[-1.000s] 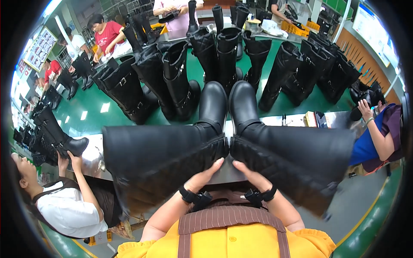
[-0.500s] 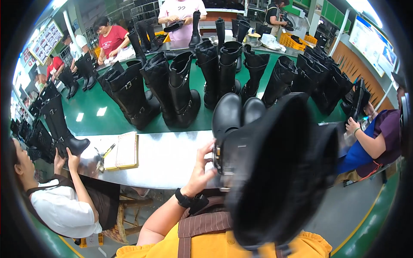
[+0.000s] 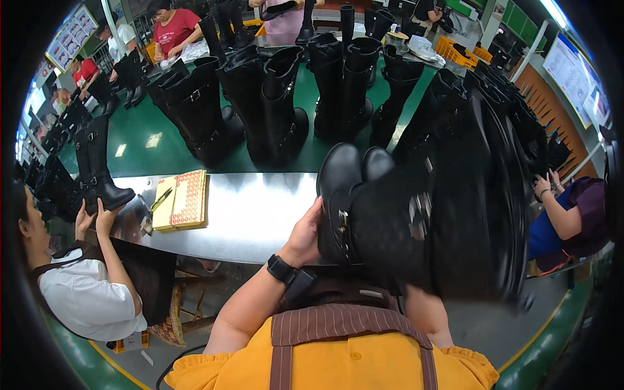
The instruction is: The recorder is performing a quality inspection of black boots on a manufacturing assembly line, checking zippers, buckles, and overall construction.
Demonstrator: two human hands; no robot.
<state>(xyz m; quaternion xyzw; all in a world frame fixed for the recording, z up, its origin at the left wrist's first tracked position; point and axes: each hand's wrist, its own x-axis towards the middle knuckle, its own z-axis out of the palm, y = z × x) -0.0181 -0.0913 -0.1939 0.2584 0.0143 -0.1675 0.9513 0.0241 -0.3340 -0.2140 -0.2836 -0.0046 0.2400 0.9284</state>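
Note:
A pair of tall black boots (image 3: 396, 227) with metal buckles is held in front of me, toes at the left and shafts stretching right. My left hand (image 3: 305, 235) is closed on the foot end of the nearer boot, its fingers partly hidden behind it. Below the shafts my right forearm (image 3: 427, 315) comes up, but the boots cover the right hand, so its grip does not show. Beyond them several more tall black boots (image 3: 279, 117) stand on the green table.
A metal table edge (image 3: 260, 214) runs before me, bearing a yellow notepad (image 3: 182, 201) with a pen (image 3: 161, 199). At left a co-worker in white (image 3: 91, 299) holds a black boot (image 3: 97, 169). Another co-worker (image 3: 572, 214) works at right. Yellow crates (image 3: 455, 52) stand beyond.
The held boots have swung from their openings facing me to lying sideways, shafts rightward. My right forearm has come into sight. The view has tilted slightly downward.

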